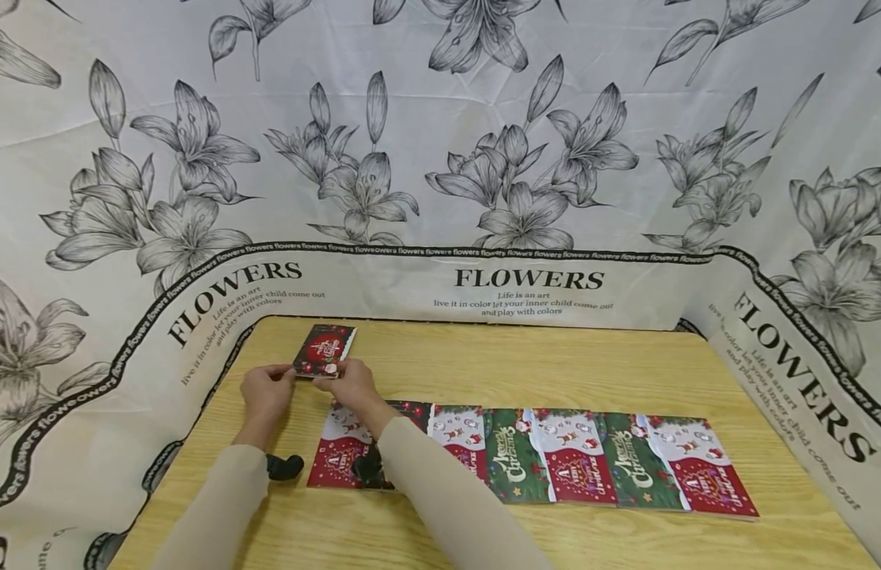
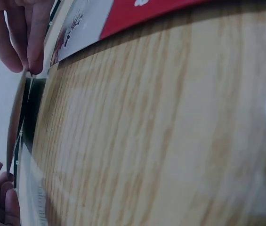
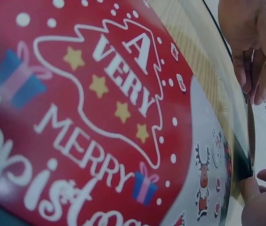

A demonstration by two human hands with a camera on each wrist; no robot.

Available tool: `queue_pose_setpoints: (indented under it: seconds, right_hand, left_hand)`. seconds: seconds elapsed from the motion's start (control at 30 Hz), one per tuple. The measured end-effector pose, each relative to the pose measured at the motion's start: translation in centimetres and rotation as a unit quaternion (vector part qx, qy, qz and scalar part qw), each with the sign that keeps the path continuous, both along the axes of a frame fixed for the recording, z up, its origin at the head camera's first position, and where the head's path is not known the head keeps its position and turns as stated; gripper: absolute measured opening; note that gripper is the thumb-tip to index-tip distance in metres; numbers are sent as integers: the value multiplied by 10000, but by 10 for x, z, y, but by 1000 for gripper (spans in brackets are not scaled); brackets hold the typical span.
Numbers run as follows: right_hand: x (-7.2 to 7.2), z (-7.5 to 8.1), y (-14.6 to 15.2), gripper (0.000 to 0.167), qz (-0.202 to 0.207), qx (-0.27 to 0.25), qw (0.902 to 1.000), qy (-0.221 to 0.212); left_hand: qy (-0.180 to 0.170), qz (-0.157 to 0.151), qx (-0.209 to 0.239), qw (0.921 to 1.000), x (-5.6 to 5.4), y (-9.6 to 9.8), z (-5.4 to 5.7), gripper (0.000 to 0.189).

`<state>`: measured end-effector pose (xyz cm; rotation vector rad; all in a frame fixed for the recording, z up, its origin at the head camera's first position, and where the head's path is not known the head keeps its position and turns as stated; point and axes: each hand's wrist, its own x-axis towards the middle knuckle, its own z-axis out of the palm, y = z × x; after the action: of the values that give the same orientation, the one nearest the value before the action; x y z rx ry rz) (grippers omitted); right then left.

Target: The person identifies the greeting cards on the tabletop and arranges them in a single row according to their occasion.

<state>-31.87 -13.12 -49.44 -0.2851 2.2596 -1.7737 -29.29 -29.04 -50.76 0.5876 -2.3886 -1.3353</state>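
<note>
A dark Christmas card [image 1: 324,350] with a red centre is at the table's far left corner. My left hand [image 1: 267,392] pinches its near left corner between thumb and fingers. The near right corner is pinched by my right hand [image 1: 353,385]. In the left wrist view the card [image 2: 15,122] shows edge-on, stretched between the left hand [image 2: 1,197] and the right hand [image 2: 22,37]. The right wrist view likewise has the left hand [image 3: 255,47] above and the right hand [image 3: 264,202] below, at the card's edge.
Nearer me lies a row of Christmas cards, side by side: red-and-white ones [image 1: 711,467], green ones [image 1: 514,455] and a dark one [image 1: 415,412] partly hidden by my right arm. They rest on a wooden table [image 1: 554,364]. Flower-printed cloth [image 1: 525,198] rises around its back and sides.
</note>
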Motion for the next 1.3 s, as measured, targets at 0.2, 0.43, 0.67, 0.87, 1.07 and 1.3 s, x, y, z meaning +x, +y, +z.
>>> queue_pose_setpoints:
  seconds: [0.2, 0.43, 0.67, 0.87, 1.07, 1.3]
  right_hand:
    - [-1, -1, 0, 39, -56, 216, 9997, -60]
    - [0, -1, -1, 40, -83, 225, 9996, -144]
    - [1, 0, -2, 43, 141, 234, 9994, -213]
    - [2, 0, -5, 57, -19, 553, 9979, -323]
    - [4, 1, -3, 56, 71, 342, 9982, -493]
    - [4, 2, 1, 51, 137, 273, 9988, -385]
  left_hand:
    - [-133, -65, 87, 9999, 2, 1, -2, 29]
    - [-151, -29, 86, 9998, 2, 2, -5, 30]
    - [-175, -31, 64, 9998, 3, 1, -8, 31]
    - [-255, -127, 6, 9996, 3, 1, -9, 33]
    - [-296, -197, 26, 9994, 7, 0, -9, 34]
    - [-189, -262, 44, 9995, 8, 2, -6, 33]
